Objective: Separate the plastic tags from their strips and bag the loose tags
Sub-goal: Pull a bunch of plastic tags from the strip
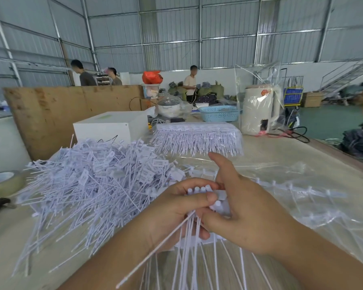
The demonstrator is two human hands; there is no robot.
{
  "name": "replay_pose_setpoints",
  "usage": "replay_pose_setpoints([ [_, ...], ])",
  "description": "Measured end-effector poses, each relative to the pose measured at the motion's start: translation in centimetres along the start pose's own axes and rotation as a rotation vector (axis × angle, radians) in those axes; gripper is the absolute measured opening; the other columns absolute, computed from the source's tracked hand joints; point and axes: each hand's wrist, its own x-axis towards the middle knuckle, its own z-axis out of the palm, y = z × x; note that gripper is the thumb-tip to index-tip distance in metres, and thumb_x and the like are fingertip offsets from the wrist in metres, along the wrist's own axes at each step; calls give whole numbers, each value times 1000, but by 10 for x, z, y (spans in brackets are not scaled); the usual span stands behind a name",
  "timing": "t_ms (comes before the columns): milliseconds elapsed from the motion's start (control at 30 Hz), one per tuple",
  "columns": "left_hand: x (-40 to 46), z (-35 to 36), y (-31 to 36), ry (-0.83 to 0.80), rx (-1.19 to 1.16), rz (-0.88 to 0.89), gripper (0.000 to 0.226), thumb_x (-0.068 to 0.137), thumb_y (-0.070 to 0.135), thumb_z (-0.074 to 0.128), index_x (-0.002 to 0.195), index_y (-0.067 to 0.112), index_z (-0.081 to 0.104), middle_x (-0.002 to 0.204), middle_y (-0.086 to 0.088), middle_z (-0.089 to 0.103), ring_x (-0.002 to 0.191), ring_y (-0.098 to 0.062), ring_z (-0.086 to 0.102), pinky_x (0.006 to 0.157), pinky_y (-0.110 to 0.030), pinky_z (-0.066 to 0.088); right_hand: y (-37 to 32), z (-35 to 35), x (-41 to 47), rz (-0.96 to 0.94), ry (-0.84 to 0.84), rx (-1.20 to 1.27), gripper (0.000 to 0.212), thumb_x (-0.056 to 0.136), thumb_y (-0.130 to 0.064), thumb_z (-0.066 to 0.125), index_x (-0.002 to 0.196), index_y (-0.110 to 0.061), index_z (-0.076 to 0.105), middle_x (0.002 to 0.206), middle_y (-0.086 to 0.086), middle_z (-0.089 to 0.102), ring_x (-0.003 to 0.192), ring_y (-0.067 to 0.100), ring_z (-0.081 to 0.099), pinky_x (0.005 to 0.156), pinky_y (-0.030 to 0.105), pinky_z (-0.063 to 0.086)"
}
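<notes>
Loose tag pile (96,185) blocks left; plastic sheet (281,170) lies right

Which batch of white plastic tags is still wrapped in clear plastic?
The neat bundle of tags at the table's far side, beside the white box; the loose tag pile at left lies unwrapped.

Bright, even daylight with only faint shadows, soft glare on the clear plastic sheet (302,185) toward three o'clock – wide-angle bending bows the wall frames at the edges, and an orange blur smears the three o'clock edge
</notes>
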Motion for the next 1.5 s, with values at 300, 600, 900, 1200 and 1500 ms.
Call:
replay_pose_setpoints([
  [300,11,4,-9,176,118,-86,23,68,9,63,87,10,74,74,-15,62,49,-21,57,43,-25,46,0,3,0,-6,35,-135,91,72,-63,44,141,-48,-14,110,-14,49,86,8,59,67,25,45],
  [600,8,9,-9,142,84,-61,16,75,5,65,87,11,74,75,-15,66,55,-24,62,52,-32,52,3,11,5,28,6,-170,94,64,-64,33,145,-42,-10,120,-12,55,92,11,61,68,28,43],
  [900,7,7,-5,179,97,1,27,59,-1,70,79,16,75,73,-13,69,60,-22,65,56,-31,54,6,6,6,91,-75,-58,83,64,-74,46,137,-42,23,104,-17,64,90,2,62,72,28,51],
  [1200,6,5,2,359,173,100,24,62,4,67,78,20,75,67,-8,67,46,-16,58,45,-21,46,21,-12,1,222,-255,321,19,94,-30,60,86,-16,69,59,-5,45,53,11,38,57,29,30],
  [1500,9,-3,1,533,-115,158,22,82,-8,62,85,11,71,63,-13,64,44,-17,55,43,-21,46,8,-16,9,185,285,588,40,89,-33,62,59,-11,51,45,-11,26,37,5,21,35,16,19],
])
